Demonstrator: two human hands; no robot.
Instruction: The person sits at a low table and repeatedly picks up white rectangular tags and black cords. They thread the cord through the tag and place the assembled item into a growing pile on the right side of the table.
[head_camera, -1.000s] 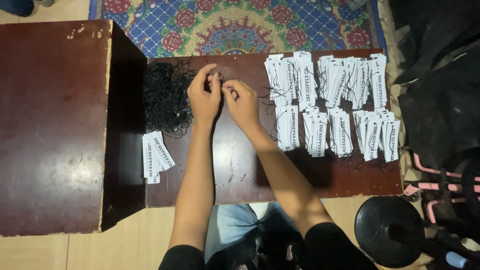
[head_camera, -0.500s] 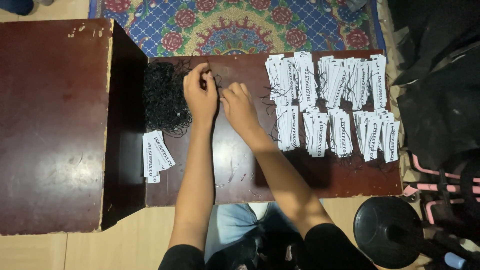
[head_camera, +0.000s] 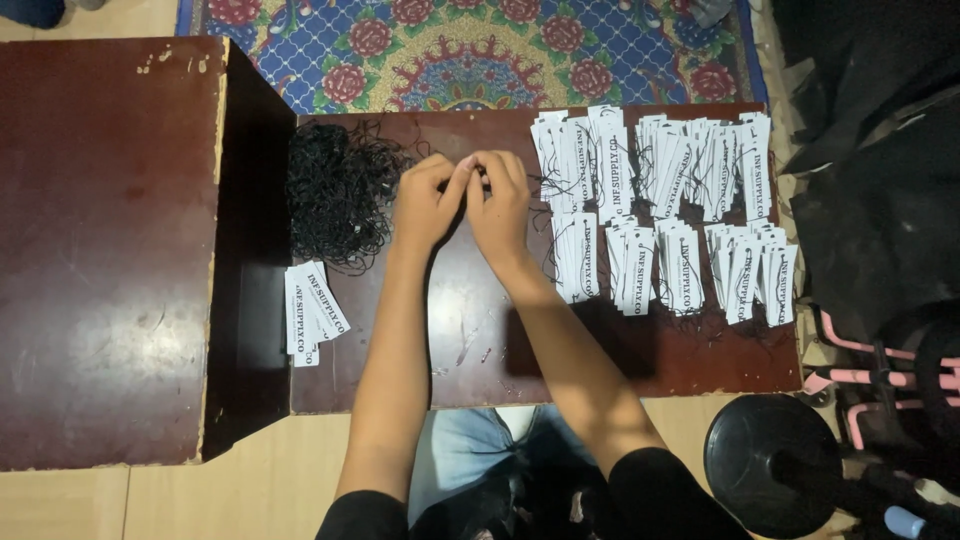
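Black thread loops lie in a loose tangled heap (head_camera: 338, 195) on the low dark red wooden table (head_camera: 480, 350), just left of my hands. My left hand (head_camera: 428, 200) and right hand (head_camera: 500, 205) meet fingertip to fingertip, both pinched closed on something too small to make out. I judge the thread light, limp and snag-prone, best pinched one strand at a time; white paper tags (head_camera: 665, 215) lie in rows to the right, a small stack of white tags (head_camera: 312, 312) near the heap.
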